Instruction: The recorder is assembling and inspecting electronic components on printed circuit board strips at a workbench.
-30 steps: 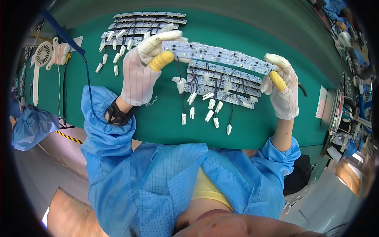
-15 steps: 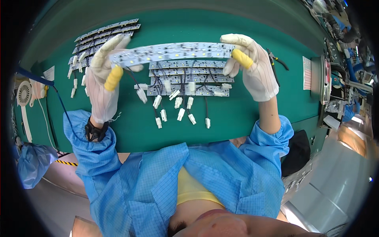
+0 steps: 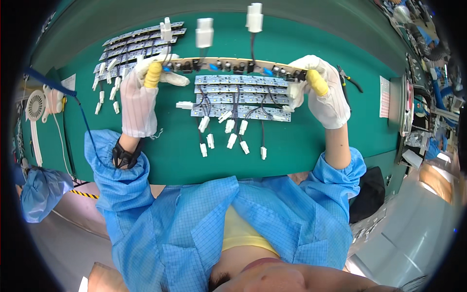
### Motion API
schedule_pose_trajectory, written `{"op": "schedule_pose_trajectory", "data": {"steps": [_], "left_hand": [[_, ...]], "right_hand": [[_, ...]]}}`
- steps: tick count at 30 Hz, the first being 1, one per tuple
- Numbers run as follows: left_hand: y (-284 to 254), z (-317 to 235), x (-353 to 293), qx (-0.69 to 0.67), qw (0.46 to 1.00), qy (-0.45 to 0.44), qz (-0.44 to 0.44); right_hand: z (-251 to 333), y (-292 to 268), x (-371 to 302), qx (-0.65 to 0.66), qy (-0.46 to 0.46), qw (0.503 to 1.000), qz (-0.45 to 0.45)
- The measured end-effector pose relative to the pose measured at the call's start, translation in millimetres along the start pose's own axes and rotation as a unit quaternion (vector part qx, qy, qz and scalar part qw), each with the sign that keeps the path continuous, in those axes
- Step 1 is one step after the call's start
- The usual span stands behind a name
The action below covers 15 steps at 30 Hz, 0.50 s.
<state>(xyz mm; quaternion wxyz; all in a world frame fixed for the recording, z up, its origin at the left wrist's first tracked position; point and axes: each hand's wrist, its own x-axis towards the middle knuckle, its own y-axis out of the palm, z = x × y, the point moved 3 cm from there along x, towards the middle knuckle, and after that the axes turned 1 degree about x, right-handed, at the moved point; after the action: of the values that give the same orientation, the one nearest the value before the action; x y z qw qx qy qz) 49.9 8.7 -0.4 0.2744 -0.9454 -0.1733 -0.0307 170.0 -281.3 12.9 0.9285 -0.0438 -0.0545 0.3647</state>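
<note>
Between my two gloved hands I hold a long circuit board (image 3: 226, 65) by its ends, tilted nearly edge-on. Black and blue components line the side toward me, and white connectors (image 3: 205, 33) on dark wires stick up beyond its far edge. My left hand (image 3: 143, 92) grips the left end, with a yellow cover on the thumb. My right hand (image 3: 325, 92) pinches the right end, its thumb covered in yellow too. Below the held piece lies a stack of LED boards (image 3: 243, 97), their wires and white connectors spread toward me.
Another group of LED boards (image 3: 141, 46) lies at the far left. Pliers (image 3: 351, 82) rest right of my right hand, near a printed sheet (image 3: 384, 97). A small white fan (image 3: 36, 104) stands at the left. A blue cord (image 3: 85, 126) runs to my left wrist strap (image 3: 125, 155).
Both hands have turned the board from its LED face to nearly edge-on, showing its components. Its connectors have swung up past the far edge. The whole view has shifted slightly.
</note>
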Motion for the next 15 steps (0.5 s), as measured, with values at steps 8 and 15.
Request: {"op": "schedule_pose_trajectory", "data": {"steps": [8,15], "left_hand": [[-3.5,18.0,-6.1,0.122,0.986,0.095,-0.066],[-8.3,-3.6,-3.7,0.070,0.991,0.110,0.009]], "right_hand": [[-3.9,1.8,1.4,0.047,0.052,0.998,-0.007],[-8.4,8.2,1.3,0.172,0.131,0.976,0.008]]}}
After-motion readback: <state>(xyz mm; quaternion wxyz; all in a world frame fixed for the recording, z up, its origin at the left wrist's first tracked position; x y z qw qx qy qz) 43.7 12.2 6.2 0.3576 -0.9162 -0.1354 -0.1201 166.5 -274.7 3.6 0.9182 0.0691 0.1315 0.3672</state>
